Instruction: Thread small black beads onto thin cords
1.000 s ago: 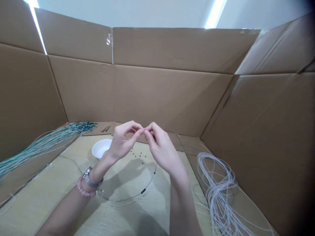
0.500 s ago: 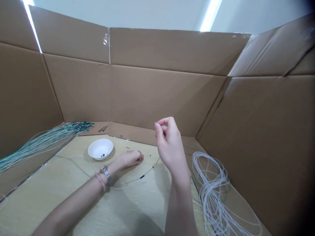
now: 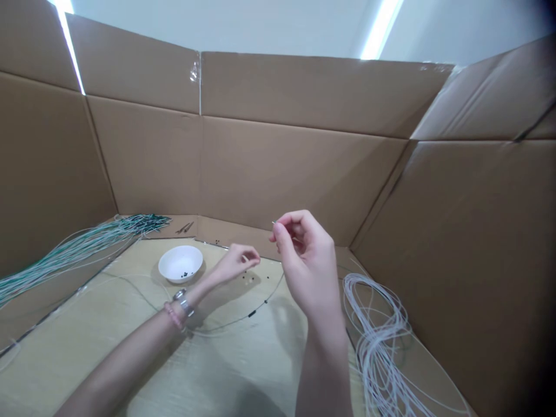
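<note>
Cord [image 3: 237,321], pale and thin, is pinched between thumb and forefinger of my right grip [image 3: 308,263], a tip poking past them, while its length curves below over the worktop [image 3: 208,370], carrying two dark pieces [image 3: 252,314]. My left grip [image 3: 234,262] hovers near the loose black beads [image 3: 253,278], thumb and forefinger close together, though I cannot tell whether they hold anything. Left of it sits a white bowl [image 3: 177,259] with more beads inside, and a coil of white strands [image 3: 377,341] lies off to the right.
</note>
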`<state>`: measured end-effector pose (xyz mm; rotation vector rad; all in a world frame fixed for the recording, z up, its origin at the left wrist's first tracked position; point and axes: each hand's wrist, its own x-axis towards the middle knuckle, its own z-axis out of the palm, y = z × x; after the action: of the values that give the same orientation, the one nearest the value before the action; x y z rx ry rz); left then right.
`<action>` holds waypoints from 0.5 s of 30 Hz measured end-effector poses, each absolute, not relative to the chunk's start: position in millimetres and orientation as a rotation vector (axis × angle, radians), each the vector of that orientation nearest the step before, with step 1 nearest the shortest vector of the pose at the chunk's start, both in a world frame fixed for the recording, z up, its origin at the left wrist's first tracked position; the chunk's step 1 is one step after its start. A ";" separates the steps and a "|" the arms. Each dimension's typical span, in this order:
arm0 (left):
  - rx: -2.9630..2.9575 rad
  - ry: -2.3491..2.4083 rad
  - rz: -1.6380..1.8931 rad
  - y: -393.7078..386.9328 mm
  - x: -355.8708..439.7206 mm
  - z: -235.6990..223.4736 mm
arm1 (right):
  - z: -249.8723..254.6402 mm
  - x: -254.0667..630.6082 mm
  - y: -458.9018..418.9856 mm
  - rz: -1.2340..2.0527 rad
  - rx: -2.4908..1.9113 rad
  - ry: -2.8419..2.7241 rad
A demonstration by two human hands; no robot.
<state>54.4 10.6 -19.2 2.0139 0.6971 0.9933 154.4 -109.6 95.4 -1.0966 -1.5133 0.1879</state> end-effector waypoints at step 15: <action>1.120 0.054 1.341 -80.0 5.8 75.5 | 97.0 116.1 -140.7 0.063 -0.842 -1.606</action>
<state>5.8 -80.0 75.5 1.1198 0.0535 1.3409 116.1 -140.7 97.0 -0.8419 -1.6058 0.0627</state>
